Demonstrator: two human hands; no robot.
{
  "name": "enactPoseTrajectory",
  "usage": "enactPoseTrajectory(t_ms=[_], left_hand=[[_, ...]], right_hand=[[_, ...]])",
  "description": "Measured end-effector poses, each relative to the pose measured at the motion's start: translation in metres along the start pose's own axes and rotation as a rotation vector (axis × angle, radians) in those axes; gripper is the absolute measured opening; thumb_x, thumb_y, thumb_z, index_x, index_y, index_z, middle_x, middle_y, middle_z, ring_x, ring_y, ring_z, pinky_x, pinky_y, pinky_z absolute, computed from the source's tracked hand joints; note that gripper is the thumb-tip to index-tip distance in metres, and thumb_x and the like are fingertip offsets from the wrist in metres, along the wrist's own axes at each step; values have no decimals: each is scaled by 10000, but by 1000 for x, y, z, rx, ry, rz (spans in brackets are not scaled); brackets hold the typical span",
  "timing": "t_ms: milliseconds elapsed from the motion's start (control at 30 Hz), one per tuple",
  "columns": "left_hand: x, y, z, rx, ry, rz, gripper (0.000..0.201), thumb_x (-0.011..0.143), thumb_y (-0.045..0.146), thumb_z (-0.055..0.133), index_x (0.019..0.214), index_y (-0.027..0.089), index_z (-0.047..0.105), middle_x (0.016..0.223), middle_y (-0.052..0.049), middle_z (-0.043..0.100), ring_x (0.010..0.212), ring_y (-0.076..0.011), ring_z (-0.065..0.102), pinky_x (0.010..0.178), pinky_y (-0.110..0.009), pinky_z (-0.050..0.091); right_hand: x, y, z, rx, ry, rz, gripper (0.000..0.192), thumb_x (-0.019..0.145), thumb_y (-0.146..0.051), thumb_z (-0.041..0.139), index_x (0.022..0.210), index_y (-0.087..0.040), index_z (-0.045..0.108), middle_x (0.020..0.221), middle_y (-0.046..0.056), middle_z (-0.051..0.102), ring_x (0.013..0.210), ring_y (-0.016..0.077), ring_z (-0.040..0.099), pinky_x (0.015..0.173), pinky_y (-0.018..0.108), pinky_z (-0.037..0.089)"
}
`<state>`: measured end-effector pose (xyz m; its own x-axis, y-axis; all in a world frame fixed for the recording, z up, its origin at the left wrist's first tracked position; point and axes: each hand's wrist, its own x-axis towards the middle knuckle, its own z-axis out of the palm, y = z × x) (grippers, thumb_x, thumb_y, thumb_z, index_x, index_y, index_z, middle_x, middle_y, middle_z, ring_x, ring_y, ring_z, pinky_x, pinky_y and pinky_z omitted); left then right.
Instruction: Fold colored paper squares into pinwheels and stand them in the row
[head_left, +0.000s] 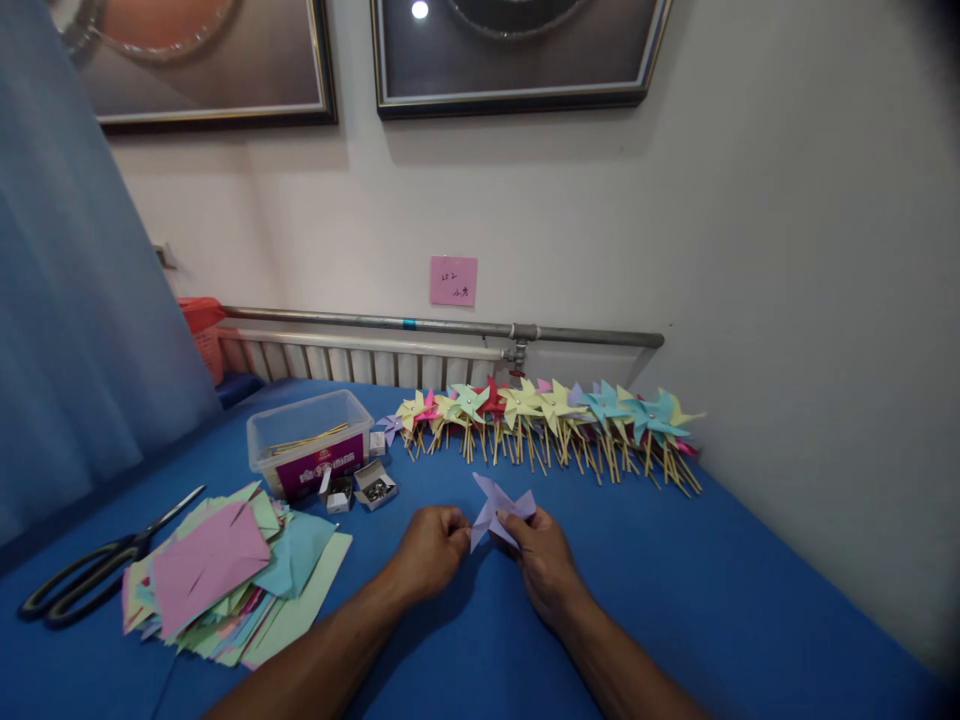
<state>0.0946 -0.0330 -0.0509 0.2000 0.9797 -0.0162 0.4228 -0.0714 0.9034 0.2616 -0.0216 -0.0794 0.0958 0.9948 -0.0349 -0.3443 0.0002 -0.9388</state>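
Paper pinwheel: the lilac pinwheel [498,513] was held just above the blue surface [675,590], between both hands.
Left hand [430,549]: fingers pinched closed on its left edge.
Right hand [541,553]: fingers closed on its right fold.
Long axis: ran left-right, tips pointing up and away.
Nearer hand: both equally, touching.

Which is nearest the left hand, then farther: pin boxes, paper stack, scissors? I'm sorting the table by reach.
From the left hand:
1. Pin boxes, just up-left.
2. Paper stack, farther left.
3. Scissors, at the far left edge.
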Motion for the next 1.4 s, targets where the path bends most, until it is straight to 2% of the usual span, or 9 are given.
enactPoseTrajectory(t_ms=[300, 400, 633, 900, 1033, 1167, 1267, 1333, 1400], left_hand=[[1, -2, 2, -64, -35, -28, 106, 756, 231, 522, 702, 170, 590, 568, 41, 489, 515, -103, 420, 494, -223, 278], [1, -2, 0, -78, -99, -40, 98, 748, 230, 533, 720, 167, 602, 580, 42, 497, 518, -105, 438, 508, -228, 302], [-1, -1, -7, 17, -117, -13, 124, 751, 261, 592, 714, 153, 639, 539, 50, 495, 507, -97, 403, 521, -231, 294], [9, -8, -8, -209, -88, -129, 192, 712, 347, 644, 687, 169, 576, 493, 66, 466, 445, -83, 366, 464, -238, 245], [11, -9, -8, -283, -83, -135, 235, 674, 378, 665, 652, 169, 559, 497, 54, 495, 437, -74, 379, 454, -229, 257], [10, -5, -9, -343, -74, -177, 226, 672, 372, 659, 676, 170, 556, 488, 51, 511, 404, -69, 384, 424, -212, 250], [10, -3, -11, -359, -62, -217, 206, 666, 352, 655, 708, 171, 564, 484, 61, 506, 379, -63, 363, 393, -202, 243], [10, -2, -11, -386, -73, -220, 206, 648, 344, 656, 715, 169, 571, 502, 59, 516, 383, -62, 375, 384, -200, 258], [9, -2, -9, -418, -90, -208, 213, 635, 343, 656, 723, 165, 580, 505, 56, 515, 391, -68, 399, 381, -200, 269]], right_hand=[[-4, -9, 3, 38, -6, 13, 338, 592, -341, 845, 846, -180, 690, 788, 32, 738, 739, 236, 683, 719, 340, 540], [0, -10, -1, 7, 15, -6, 343, 591, -350, 839, 848, -177, 692, 778, 25, 733, 729, 224, 676, 701, 323, 530], [0, -19, -3, -10, -4, 16, 348, 597, -319, 850, 871, -165, 701, 780, 22, 731, 699, 199, 655, 685, 310, 528], [-4, -25, 0, 77, 52, -16, 457, 695, -606, 778, 860, -196, 664, 887, 54, 728, 815, 232, 680, 690, 321, 552], [1, -20, -5, 57, 128, 2, 461, 706, -626, 757, 876, -209, 656, 879, 48, 720, 723, 215, 684, 648, 323, 550], [-1, -17, -8, -34, 189, -40, 396, 760, -611, 695, 752, -228, 591, 654, -7, 640, 538, 160, 590, 507, 275, 467], [-13, -15, -3, -254, 75, -38, 395, 827, -586, 614, 666, -234, 537, 490, -55, 511, 415, 118, 436, 431, 241, 334], [-24, -14, 5, -431, -70, -81, 339, 852, -510, 601, 669, -231, 540, 487, -64, 489, 423, 113, 407, 450, 243, 309], [-35, -15, 13, -604, -144, -167, 281, 851, -422, 598, 657, -226, 543, 511, -59, 502, 466, 119, 420, 482, 248, 299]])
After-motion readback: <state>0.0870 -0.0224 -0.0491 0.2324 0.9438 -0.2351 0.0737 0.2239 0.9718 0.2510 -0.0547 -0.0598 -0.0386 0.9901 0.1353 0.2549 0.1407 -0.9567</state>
